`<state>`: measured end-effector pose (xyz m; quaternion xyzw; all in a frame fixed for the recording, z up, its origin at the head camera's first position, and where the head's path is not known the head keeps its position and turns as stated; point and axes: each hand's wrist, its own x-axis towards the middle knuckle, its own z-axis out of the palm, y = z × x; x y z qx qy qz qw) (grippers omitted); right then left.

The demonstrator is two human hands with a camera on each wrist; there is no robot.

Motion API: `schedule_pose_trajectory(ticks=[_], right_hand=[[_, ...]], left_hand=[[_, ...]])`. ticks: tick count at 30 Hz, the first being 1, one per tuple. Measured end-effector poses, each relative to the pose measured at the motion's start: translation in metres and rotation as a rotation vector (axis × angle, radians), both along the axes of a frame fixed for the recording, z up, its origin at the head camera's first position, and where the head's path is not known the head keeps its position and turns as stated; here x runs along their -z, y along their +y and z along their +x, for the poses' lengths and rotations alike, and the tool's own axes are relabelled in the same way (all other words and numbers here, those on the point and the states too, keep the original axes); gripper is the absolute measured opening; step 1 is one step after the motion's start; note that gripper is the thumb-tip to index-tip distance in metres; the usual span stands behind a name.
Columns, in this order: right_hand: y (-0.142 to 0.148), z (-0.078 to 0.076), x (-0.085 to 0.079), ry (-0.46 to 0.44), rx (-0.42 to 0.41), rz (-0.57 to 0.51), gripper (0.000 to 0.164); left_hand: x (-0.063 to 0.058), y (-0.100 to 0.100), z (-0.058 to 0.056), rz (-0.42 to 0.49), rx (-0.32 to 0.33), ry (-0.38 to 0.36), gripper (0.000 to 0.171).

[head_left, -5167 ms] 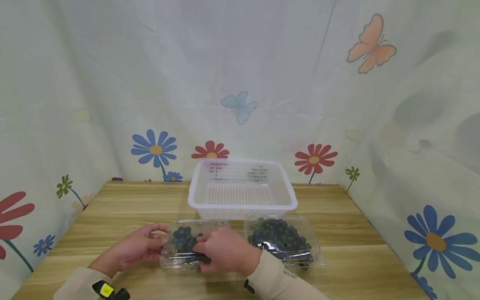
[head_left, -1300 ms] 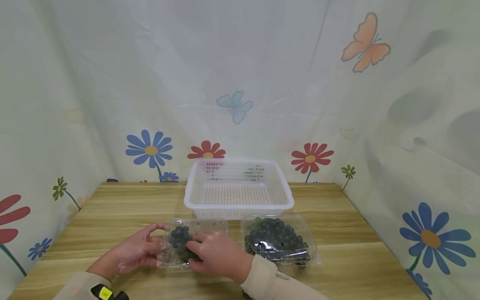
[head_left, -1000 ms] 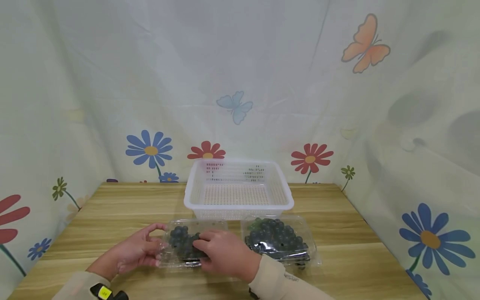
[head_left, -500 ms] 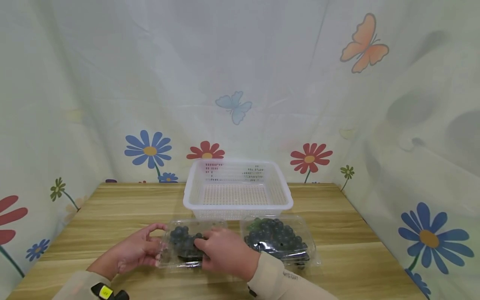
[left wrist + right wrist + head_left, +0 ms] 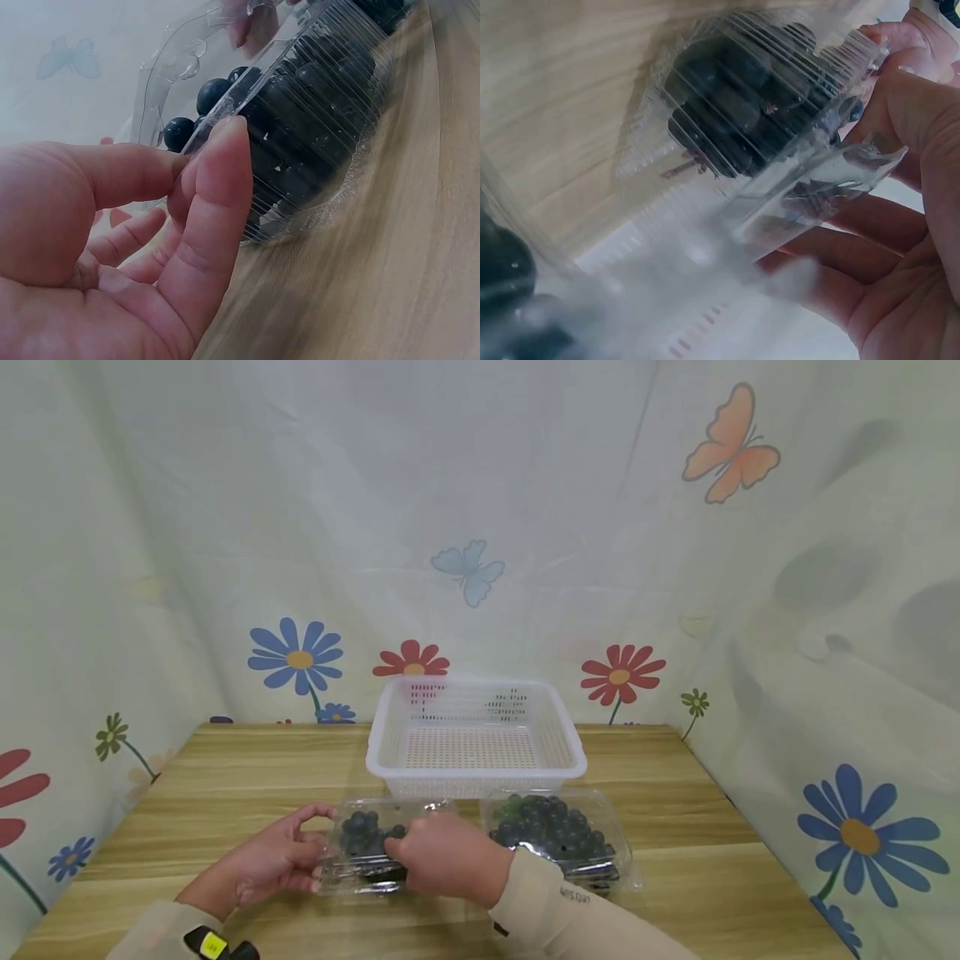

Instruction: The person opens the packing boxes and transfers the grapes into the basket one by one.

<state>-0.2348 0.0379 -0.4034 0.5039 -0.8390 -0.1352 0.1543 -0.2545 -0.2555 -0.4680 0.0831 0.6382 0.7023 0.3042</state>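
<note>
Dark grapes [image 5: 363, 835] lie inside a clear plastic fruit box [image 5: 352, 883] at the front of the table, left of centre. My left hand [image 5: 266, 864] pinches the box's left rim between thumb and fingertip, as the left wrist view shows. At the box's right part is my right hand [image 5: 456, 860], its fingers bent. In the right wrist view a thin clear flap [image 5: 847, 176] runs between its thumb and fingers. The hand hides the right end of the box from the head camera. Ribbed box walls [image 5: 300, 142] show the grapes behind them.
A second clear box [image 5: 626, 839] full of dark grapes [image 5: 558, 827] sits just right of my right hand. Behind both boxes stands a white perforated basket [image 5: 476, 772] with nothing in it. A flowered curtain [image 5: 480, 468] encloses the wooden table [image 5: 262, 768].
Over the grapes, my right hand has shifted a little right and slightly up from its place 1.3 s ago. The left hand stays at the left rim.
</note>
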Motion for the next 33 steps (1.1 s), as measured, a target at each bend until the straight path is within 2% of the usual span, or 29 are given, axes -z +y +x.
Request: schedule_pose_trajectory(ticks=[4,8,13,17,20,24,29,33], right_hand=[[0.0,-0.004,-0.007,-0.119,0.004,0.01,0.012],[0.001,-0.008,-0.021,-0.238,0.002,-0.026,0.012],[0.004,-0.012,-0.033,-0.293,-0.023,-0.076,0.018],[0.005,-0.015,-0.034,-0.343,-0.049,-0.108,0.01],[0.006,-0.015,-0.035,-0.325,-0.077,-0.132,0.007],[0.008,-0.015,-0.037,-0.296,-0.122,-0.194,0.007],[0.011,-0.016,-0.044,-0.361,-0.118,-0.323,0.028],[0.011,-0.017,-0.046,-0.397,-0.081,-0.382,0.03]], left_hand=[[0.0,0.001,0.001,-0.001,-0.005,0.009,0.057],[-0.002,0.001,0.001,0.009,0.002,0.018,0.056],[-0.001,-0.001,-0.001,0.016,0.019,0.025,0.057],[0.001,-0.002,-0.003,-0.011,0.018,0.024,0.057],[0.002,-0.002,-0.004,-0.049,0.001,0.029,0.058],[0.0,-0.003,-0.006,-0.12,-0.019,0.071,0.053],[-0.007,-0.005,-0.009,-0.239,-0.015,0.133,0.034],[-0.012,-0.007,-0.013,-0.316,-0.011,0.158,0.022]])
